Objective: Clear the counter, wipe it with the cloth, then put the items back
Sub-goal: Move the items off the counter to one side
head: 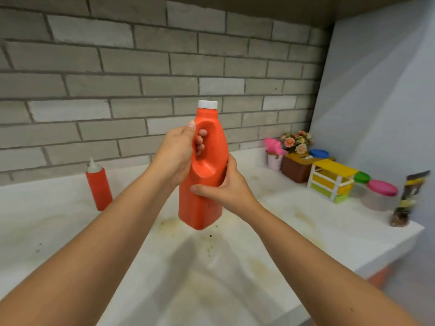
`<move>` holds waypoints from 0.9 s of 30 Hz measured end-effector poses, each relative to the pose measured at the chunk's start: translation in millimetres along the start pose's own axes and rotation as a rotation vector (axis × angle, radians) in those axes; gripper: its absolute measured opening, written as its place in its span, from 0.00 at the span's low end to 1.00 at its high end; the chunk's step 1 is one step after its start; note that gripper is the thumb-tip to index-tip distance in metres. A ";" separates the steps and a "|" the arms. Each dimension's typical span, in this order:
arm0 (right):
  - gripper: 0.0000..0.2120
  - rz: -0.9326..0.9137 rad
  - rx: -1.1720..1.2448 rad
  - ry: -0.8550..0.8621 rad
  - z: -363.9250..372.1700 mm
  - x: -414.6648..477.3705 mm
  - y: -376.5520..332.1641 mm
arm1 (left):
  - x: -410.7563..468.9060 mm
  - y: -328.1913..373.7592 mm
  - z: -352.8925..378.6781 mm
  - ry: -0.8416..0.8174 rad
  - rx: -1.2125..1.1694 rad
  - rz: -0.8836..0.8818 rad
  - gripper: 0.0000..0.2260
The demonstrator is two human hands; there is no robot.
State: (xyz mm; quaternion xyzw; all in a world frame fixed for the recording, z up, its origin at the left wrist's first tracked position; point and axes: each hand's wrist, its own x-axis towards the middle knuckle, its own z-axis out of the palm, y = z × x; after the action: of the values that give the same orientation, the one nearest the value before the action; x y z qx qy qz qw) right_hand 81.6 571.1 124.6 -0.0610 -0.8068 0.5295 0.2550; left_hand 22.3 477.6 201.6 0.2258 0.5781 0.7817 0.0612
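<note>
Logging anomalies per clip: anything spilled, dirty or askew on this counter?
Yes. The white counter carries yellow-brown stains and dark specks in its middle, below the raised orange jug. Nothing looks toppled.

We take the jug (pixel 203 164) as our mark. Under it and towards us the stained counter (pixel 70 231) lies open, and we see room to reach there. Left of it a sauce bottle (pixel 98 187) stands near the brick wall (pixel 117 78), open counter between. Well to its right a tissue box (pixel 295 169), small drawers (pixel 329 182), lidded jars (pixel 380 196) and a packet (pixel 409 198) crowd the counter's end.
</note>
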 end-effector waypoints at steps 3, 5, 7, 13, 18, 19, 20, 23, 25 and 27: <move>0.46 0.006 -0.017 0.034 -39.7 -2.4 10.0 | 2.2 -10.4 37.5 -0.058 -0.029 -0.023 0.17; 0.45 0.021 -0.033 0.049 -61.9 -1.0 17.3 | 5.9 -15.4 60.3 -0.100 -0.041 -0.037 0.17; 0.46 0.033 -0.053 0.070 -81.6 2.4 24.2 | 10.4 -20.3 80.9 -0.140 -0.050 -0.051 0.17; 0.42 0.075 -0.066 0.086 -140.6 6.8 42.5 | 31.1 -44.8 135.2 -0.282 -0.064 -0.084 0.17; 0.30 0.144 -0.102 0.108 -203.9 3.5 47.1 | 41.9 -66.2 179.2 -0.398 -0.108 -0.127 0.17; 0.26 0.141 -0.099 0.126 -219.7 2.1 45.8 | 42.9 -71.1 189.4 -0.430 -0.113 -0.135 0.18; 0.25 0.137 -0.104 0.148 -234.9 0.6 43.4 | 43.4 -76.6 199.5 -0.456 -0.119 -0.148 0.18; 0.24 0.118 -0.142 0.203 -276.2 4.1 42.1 | 43.6 -94.5 230.3 -0.522 -0.139 -0.191 0.16; 0.24 0.115 -0.186 0.224 -301.0 10.3 44.7 | 44.7 -108.6 250.9 -0.564 -0.156 -0.209 0.15; 0.22 0.112 -0.237 0.199 -322.8 15.9 49.2 | 45.0 -122.9 270.6 -0.591 -0.170 -0.227 0.15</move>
State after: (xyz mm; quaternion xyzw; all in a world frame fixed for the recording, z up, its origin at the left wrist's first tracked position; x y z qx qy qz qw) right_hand 213.1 863.9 186.5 -0.1877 -0.8297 0.4352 0.2949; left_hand 76.6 770.6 162.0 0.3713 0.4892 0.7160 0.3317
